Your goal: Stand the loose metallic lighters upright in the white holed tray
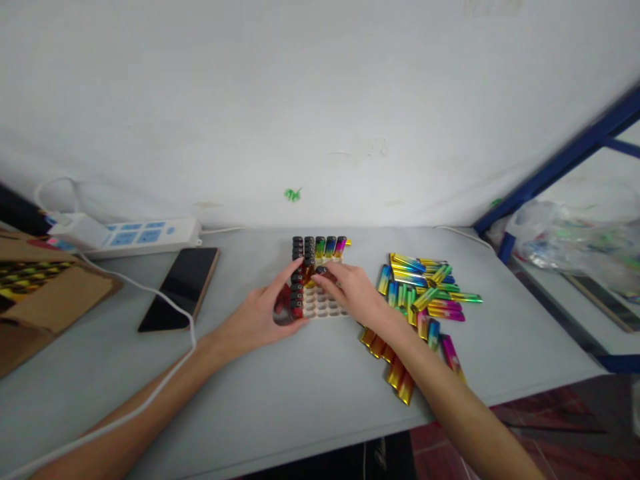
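A pale tray with rows of holes (325,305) lies near the wall. Dark-topped lighters (297,293) stand upright in its left columns, and several with shiny coloured bodies (331,245) stand along its back row. My left hand (255,313) is curved around the tray's left side, its forefinger at the lighters and its thumb by the near left corner; the other fingers are partly hidden. Above the holes, my right hand (353,290) pinches a lighter (321,270) with a dark top, beside the filled columns. Loose metallic lighters (425,297) lie piled to the right, partly behind my right forearm.
A phone (180,290) and a white power strip (145,235) lie to the left, beside an open cardboard box (55,307). A white cable (191,333) crosses my left forearm. A blue frame (560,157) and plastic bags (565,240) stand at right.
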